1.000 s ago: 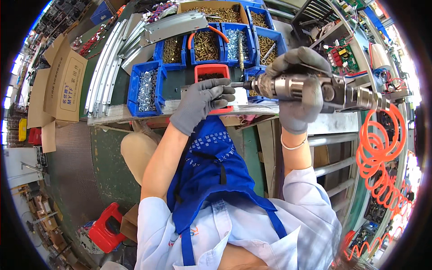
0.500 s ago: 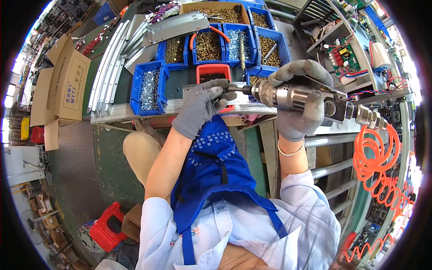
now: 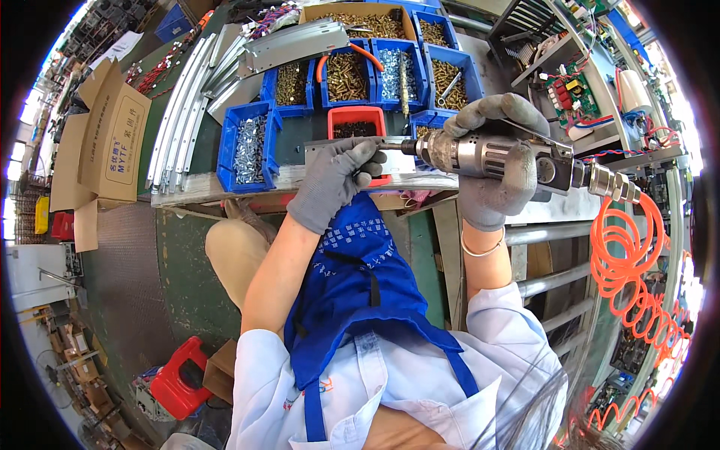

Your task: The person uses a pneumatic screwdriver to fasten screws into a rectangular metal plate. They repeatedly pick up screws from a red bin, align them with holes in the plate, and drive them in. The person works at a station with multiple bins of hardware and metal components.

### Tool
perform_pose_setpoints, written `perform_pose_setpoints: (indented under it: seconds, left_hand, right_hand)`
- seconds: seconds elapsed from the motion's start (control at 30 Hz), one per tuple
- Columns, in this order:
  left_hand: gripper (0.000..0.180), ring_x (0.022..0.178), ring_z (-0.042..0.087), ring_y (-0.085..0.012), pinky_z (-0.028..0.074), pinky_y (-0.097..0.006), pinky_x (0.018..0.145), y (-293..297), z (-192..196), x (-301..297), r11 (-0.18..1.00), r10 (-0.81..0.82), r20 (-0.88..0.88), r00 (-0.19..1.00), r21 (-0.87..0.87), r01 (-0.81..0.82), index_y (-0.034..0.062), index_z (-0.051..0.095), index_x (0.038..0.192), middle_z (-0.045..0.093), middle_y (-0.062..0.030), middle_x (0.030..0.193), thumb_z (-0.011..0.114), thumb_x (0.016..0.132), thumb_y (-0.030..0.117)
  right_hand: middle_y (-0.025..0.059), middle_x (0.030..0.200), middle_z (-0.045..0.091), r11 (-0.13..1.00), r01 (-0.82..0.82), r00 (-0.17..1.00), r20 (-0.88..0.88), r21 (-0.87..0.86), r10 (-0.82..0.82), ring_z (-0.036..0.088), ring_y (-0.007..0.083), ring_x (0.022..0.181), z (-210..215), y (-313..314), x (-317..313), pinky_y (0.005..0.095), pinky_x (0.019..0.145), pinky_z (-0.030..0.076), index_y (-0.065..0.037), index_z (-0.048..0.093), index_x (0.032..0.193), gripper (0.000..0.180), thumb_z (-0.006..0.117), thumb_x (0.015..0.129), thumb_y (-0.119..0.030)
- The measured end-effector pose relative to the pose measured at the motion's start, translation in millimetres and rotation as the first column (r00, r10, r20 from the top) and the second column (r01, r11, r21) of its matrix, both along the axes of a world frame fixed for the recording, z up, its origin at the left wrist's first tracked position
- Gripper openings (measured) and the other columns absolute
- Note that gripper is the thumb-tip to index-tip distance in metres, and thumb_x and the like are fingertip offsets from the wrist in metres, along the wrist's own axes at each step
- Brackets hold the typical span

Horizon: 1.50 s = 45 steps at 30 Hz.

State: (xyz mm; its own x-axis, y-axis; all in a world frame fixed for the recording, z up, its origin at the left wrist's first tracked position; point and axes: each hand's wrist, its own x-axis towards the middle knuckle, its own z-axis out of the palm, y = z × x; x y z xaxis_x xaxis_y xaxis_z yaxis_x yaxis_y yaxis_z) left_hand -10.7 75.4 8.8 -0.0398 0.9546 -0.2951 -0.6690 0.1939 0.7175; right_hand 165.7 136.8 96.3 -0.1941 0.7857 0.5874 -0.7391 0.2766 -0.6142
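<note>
My right hand (image 3: 491,199), in a grey glove, is wrapped round a metal air screwdriver (image 3: 491,156) lying level, its bit pointing left. My left hand (image 3: 328,184), gloved too, pinches the tip of the driver bit (image 3: 393,147) between thumb and fingers. Whether a screw sits at that tip is hidden by the fingers. Just beyond the hands stands a red bin (image 3: 356,112) of small dark screws. A flat metal plate (image 3: 316,154) lies on the bench edge, partly behind my left hand.
Blue bins (image 3: 271,180) of screws line the bench, with long metal strips (image 3: 180,112) to their left. An orange coiled hose (image 3: 619,262) hangs from the driver's right end. An open carton (image 3: 112,150) stands far left; a metal chassis with circuit boards (image 3: 574,94) stands right.
The driver has shifted slightly left with my right hand, and more of the thin bit shows beside my left fingers. The hose coil has swung a little.
</note>
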Motion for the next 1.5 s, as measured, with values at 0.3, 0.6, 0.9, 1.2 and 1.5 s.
perform_pose_setpoints:
  seconds: [0.3,0.6,0.9,1.2,1.5]
  left_hand:
    - [0.026,0.062,0.052,-0.0051,0.041,-0.016,0.047,8,-7,-6,0.990,-0.136,0.041,0.990,0.048,0.134,0.0005,0.062,0.103,0.061,-0.0030,0.080,0.061,0.093,0.024]
    - [0.019,0.074,0.061,-0.0268,0.049,-0.039,0.066,28,-17,16,0.972,0.107,-0.993,-0.053,0.093,0.217,0.0099,0.070,0.098,0.060,-0.0070,0.080,0.063,0.081,0.016]
    - [0.020,0.079,0.062,-0.0278,0.049,-0.039,0.069,24,-23,20,0.972,0.165,-0.982,-0.090,0.146,0.186,0.0135,0.071,0.098,0.062,-0.0078,0.084,0.063,0.081,0.020]
    - [0.020,0.079,0.062,-0.0274,0.049,-0.038,0.070,26,-27,20,0.969,0.177,-0.980,-0.096,0.157,0.189,0.0134,0.072,0.097,0.062,-0.0075,0.084,0.064,0.080,0.019]
    - [0.022,0.081,0.064,-0.0232,0.050,-0.036,0.072,31,-26,15,0.966,0.160,-0.985,-0.070,0.141,0.219,0.0108,0.071,0.099,0.064,-0.0077,0.082,0.065,0.080,0.018]
  right_hand:
    - [0.0134,0.104,0.059,0.999,-0.005,1.000,-0.019,-0.034,0.004,0.061,0.0238,0.088,-5,10,-3,0.0430,0.078,0.055,-0.004,0.048,0.118,0.032,0.054,0.091,-0.020]
    - [0.0119,0.088,0.062,0.968,0.250,0.938,0.257,-0.035,-0.233,0.063,0.0166,0.073,-32,33,-15,0.0330,0.066,0.056,0.004,0.056,0.107,0.023,0.054,0.085,-0.002]
    - [0.0105,0.087,0.063,0.978,0.209,0.865,0.467,-0.004,-0.183,0.062,0.0125,0.071,-23,24,7,0.0249,0.058,0.052,0.004,0.056,0.110,0.026,0.057,0.084,0.001]
    - [0.0014,0.070,0.061,0.969,0.243,0.810,0.538,0.051,-0.232,0.057,0.0059,0.058,-14,23,-14,0.0202,0.050,0.045,0.002,0.064,0.095,0.013,0.064,0.081,0.001]
    - [0.0033,0.074,0.062,0.987,0.160,0.841,0.526,-0.015,-0.128,0.060,0.0090,0.064,-8,30,-16,0.0223,0.056,0.049,0.003,0.064,0.097,0.014,0.060,0.084,0.001]
